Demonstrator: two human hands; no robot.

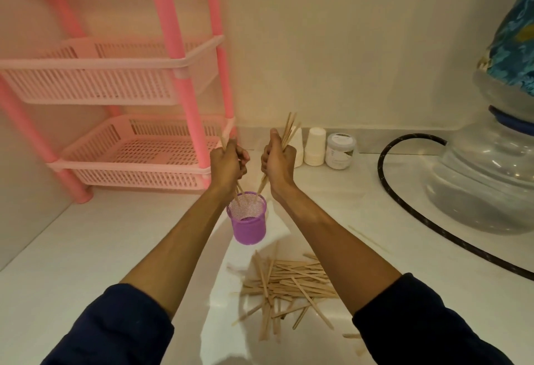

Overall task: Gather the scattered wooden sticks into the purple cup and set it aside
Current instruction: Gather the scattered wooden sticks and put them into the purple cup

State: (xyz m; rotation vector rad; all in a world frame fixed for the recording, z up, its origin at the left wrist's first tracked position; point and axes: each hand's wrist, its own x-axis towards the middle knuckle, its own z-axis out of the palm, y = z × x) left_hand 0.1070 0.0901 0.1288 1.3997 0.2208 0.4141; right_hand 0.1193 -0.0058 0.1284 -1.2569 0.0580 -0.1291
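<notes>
Fists, left hand [228,162] and right hand [278,162], grip sticks [289,130] above purple cup [248,226].

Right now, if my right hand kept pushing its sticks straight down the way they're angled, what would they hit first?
Probably the purple cup. The right hand grips a bundle of sticks whose lower tips already slant into its open mouth, so they would likely meet its mesh wall or bottom, though depth is hard to judge.

My sleeves [109,327] are dark navy. The cup [249,226] at frame centre is purple mesh; the sticks [289,286] below it are pale tan wood on a white desk [86,243]. Upper left, the rack [121,81] is pink with slotted baskets. At right, the hose [410,214] is black and speckled, and a blue patterned cloth [514,46] sits above.
</notes>
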